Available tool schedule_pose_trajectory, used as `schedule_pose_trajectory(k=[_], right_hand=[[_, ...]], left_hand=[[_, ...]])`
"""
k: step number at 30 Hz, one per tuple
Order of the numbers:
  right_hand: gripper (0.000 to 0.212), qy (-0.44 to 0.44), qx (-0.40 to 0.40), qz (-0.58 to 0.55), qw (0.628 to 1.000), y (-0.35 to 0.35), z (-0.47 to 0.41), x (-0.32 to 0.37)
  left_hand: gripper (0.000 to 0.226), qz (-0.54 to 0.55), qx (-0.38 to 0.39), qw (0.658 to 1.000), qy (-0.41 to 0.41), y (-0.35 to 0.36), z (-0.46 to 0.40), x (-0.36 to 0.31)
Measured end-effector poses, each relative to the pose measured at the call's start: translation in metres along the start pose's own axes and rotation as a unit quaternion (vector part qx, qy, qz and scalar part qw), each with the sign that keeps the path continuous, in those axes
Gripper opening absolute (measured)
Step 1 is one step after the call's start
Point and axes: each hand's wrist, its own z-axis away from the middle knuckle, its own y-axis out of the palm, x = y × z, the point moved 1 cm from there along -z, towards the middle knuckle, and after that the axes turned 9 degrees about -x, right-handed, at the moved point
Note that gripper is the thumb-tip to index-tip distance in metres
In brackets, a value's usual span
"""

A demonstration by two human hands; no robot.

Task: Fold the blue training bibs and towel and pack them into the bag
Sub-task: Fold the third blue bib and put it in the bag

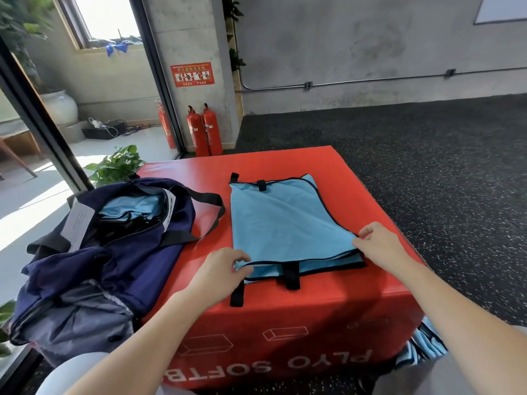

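At the centre of the frame, the left hand and right hand pinch the near corners of the bib; light, soft, slippery cloth, best held at its edges.

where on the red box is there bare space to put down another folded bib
Bare red box top runs along the far edge beyond the blue bib, and in a strip right of the bib toward the right edge. A narrow gap lies between bib and navy bag. The left side is crowded by the bag; the near edge holds the left hand and right hand.
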Motion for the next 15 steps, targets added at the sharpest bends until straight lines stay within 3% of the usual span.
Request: schedule_pose_trajectory(k=[4,7,9,12,15], right_hand=[[0.022,0.026,0.042,-0.027,0.998,-0.004,0.001,-0.001],[0.026,-0.006,0.075,0.034,0.997,-0.007,0.008,-0.008],[0.030,-0.078,0.067,0.085,0.991,-0.009,0.011,-0.010],[0.030,-0.221,0.070,0.104,0.967,-0.011,0.014,-0.009],[0.022,-0.316,0.101,0.146,0.932,-0.012,0.016,-0.011]], left_hand=[[0.022,-0.014,0.068,0.997,0.022,0.003,0.004,0.004],[0.037,-0.033,0.071,0.996,0.035,0.002,0.004,0.008],[0.042,-0.036,0.062,0.996,0.048,0.000,0.004,0.010],[0.028,-0.001,0.052,0.997,0.051,-0.004,0.006,0.008],[0.022,0.008,0.089,0.995,0.046,-0.007,0.010,0.008]])
